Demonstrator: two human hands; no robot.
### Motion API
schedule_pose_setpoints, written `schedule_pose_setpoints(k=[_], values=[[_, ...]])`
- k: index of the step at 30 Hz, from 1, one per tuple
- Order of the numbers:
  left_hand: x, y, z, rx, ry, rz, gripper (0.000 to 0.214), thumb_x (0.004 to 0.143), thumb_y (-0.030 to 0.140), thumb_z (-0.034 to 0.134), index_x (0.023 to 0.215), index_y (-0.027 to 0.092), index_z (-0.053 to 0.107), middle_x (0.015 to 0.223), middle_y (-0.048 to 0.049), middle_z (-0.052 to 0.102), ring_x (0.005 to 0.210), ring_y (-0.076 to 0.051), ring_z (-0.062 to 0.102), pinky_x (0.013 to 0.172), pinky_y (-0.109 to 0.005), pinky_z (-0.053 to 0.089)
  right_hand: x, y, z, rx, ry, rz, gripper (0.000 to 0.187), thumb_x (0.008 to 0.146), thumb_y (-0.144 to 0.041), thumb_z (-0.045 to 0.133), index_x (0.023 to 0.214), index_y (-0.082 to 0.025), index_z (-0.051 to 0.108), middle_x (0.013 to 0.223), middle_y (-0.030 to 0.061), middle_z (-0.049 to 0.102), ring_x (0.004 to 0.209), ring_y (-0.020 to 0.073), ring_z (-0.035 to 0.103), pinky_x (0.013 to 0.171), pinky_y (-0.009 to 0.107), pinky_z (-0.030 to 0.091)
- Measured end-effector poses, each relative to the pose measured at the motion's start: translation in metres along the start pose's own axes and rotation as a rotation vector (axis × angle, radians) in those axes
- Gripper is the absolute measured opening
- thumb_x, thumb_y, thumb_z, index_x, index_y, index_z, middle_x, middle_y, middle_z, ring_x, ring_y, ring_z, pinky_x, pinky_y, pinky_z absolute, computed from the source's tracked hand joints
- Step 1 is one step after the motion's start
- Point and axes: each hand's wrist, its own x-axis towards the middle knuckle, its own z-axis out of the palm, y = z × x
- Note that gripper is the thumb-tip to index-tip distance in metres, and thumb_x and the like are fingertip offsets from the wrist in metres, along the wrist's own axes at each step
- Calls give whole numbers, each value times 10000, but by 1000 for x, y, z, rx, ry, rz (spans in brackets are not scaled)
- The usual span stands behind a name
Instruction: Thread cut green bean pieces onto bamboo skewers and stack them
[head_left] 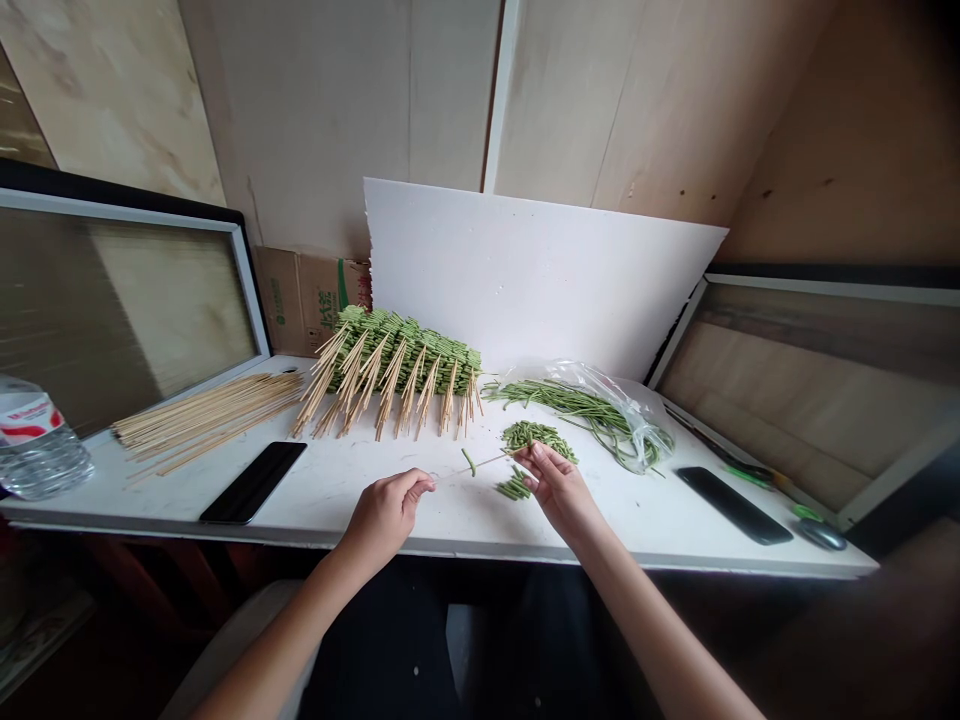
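My left hand (388, 510) is closed in a pinch around one end of a thin bamboo skewer (490, 462), held level above the table. A single short piece of green bean (469, 462) sits crosswise on the skewer between my hands. At the skewer's other end, my right hand (553, 482) pinches what looks like another small bean piece, mostly covered by the fingers. Just behind and below the right hand lie a pile of cut green bean pieces (541, 433) and a smaller cluster (514, 486).
Stacked bean skewers (420, 350) stand at the back, sticks toward me. Bare skewers (210, 415) lie left, near a phone (255, 482) and a water bottle (37, 440). Long beans (570, 400) in a plastic bag (637, 430), a dark phone (733, 505) and a mouse (821, 530) lie right.
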Motion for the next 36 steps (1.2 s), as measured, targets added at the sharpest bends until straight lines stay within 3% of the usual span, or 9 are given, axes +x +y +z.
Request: schedule_pose_setpoints(k=[10,18,27,36], values=[[-1,-2,1,6,-16,-23,256,1024,259,471,932,237,708,922,-22,809,825,-198,765,701,-265,533,-2,-1,3,-59,13,-2,326,738,-497,872,919,-240,786,945,46,763,907,214,688,593,254,524],[-1,2,0,9,-34,-52,271,1027,275,465,927,229,712,917,-35,810,812,-207,761,680,-270,532,0,3,-1,-80,44,-58,285,750,-470,872,917,-248,806,937,70,767,989,243,687,617,271,526],[-2,4,2,24,-10,-47,267,1015,236,475,921,226,724,885,-30,802,773,-194,742,685,-272,514,-4,5,9,-112,98,-99,315,703,-485,895,875,-236,808,912,76,779,978,258,697,641,294,519],[-2,4,3,13,6,-72,269,1013,243,479,910,225,727,830,-30,786,719,-183,724,653,-262,498,-13,8,15,-315,149,-269,358,778,-512,838,984,-222,802,949,58,777,663,164,618,663,341,536]])
